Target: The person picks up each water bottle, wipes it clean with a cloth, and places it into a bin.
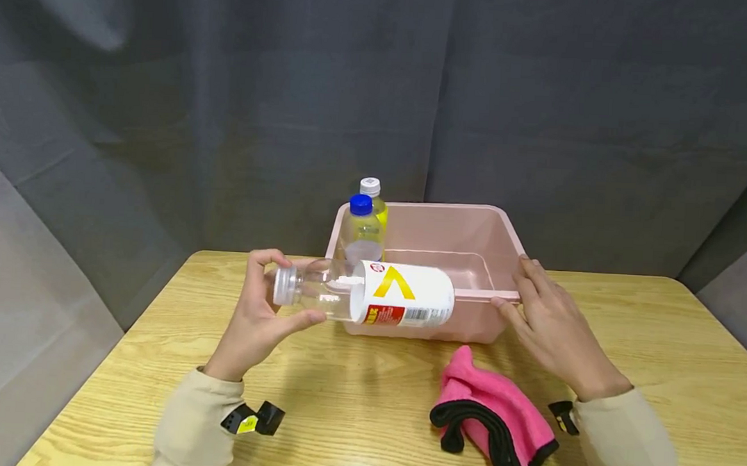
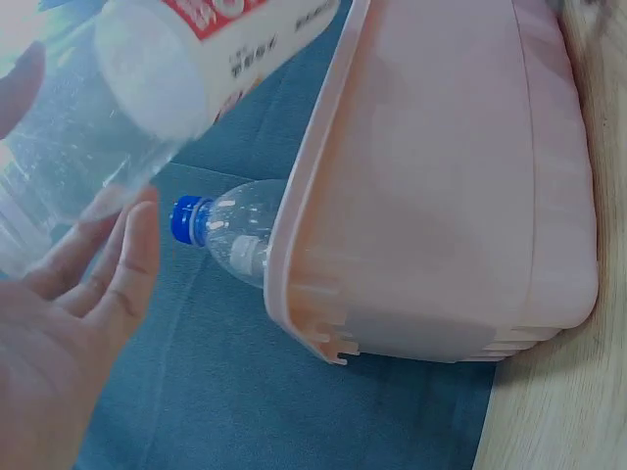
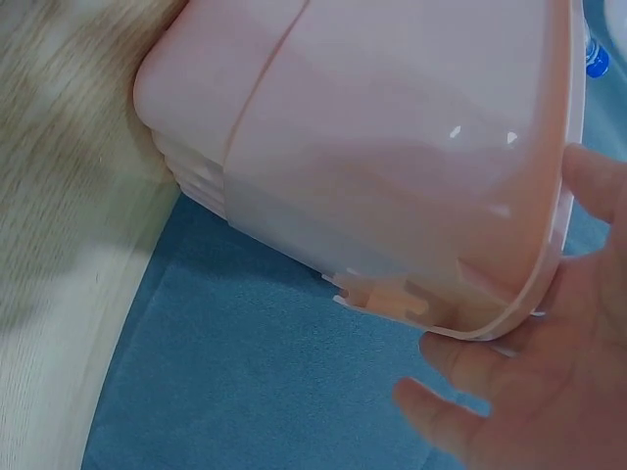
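Note:
My left hand [image 1: 250, 325] grips a clear plastic bottle [image 1: 402, 297] near its neck. The bottle lies level in the air, white cap to the left, its white label with a yellow mark and red patch to the right. It hangs before the front of a pink plastic basin [image 1: 451, 229]. At the basin's front right corner, my right hand [image 1: 554, 328] holds the rim [image 3: 566, 215], with the thumb at the front in the head view. Two bottles stand in the basin's left side: a blue-capped one [image 1: 360, 225] and, behind it, a white-capped yellow one [image 1: 371, 186].
A pink cloth [image 1: 498, 398] with black edging lies crumpled on the wooden table [image 1: 341, 398], in front of the basin and left of my right forearm. Behind the table hangs a dark grey curtain [image 1: 316, 119].

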A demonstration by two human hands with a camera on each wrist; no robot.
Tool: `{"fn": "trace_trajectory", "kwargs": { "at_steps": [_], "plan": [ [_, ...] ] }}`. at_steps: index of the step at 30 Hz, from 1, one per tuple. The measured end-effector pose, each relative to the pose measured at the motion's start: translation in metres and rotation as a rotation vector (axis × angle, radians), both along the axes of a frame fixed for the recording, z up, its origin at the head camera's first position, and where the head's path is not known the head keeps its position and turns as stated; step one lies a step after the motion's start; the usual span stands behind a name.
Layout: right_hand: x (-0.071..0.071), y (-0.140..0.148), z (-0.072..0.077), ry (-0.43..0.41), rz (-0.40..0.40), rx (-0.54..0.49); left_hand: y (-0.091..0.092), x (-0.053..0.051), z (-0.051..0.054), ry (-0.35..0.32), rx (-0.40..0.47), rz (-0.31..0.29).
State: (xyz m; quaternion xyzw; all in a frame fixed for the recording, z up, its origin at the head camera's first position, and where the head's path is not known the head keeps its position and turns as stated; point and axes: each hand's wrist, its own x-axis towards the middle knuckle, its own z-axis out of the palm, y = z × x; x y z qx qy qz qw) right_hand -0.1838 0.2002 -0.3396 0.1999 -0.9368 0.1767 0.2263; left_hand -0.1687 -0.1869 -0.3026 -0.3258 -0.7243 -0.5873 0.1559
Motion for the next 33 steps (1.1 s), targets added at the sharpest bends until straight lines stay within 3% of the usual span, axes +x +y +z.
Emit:
{"fn": "trace_trajectory", "kwargs": {
  "at_steps": [7, 13, 18, 21, 27, 33],
  "plan": [
    [-0.001, -0.001, 0.000, 0.000, -0.002, -0.001, 0.017, -0.011, -0.001, -0.139, 0.041, 0.113],
    [0.000, -0.001, 0.000, -0.025, -0.011, -0.005, 0.028, -0.025, -0.004, -0.101, -0.059, 0.210],
    [-0.001, -0.001, 0.000, -0.016, -0.020, -0.003, 0.043, -0.036, 0.002, 0.005, -0.156, 0.277],
    [0.000, 0.000, 0.000, -0.012, -0.025, -0.003, 0.054, -0.044, 0.005, 0.118, -0.232, 0.294],
    [0.000, -0.004, -0.003, -0.015, -0.015, -0.016, 0.077, -0.051, 0.019, 0.363, -0.396, 0.234],
    [0.000, -0.005, -0.002, -0.025, -0.012, -0.026, 0.102, -0.052, 0.036, 0.487, -0.625, 0.230]
  ]
}}
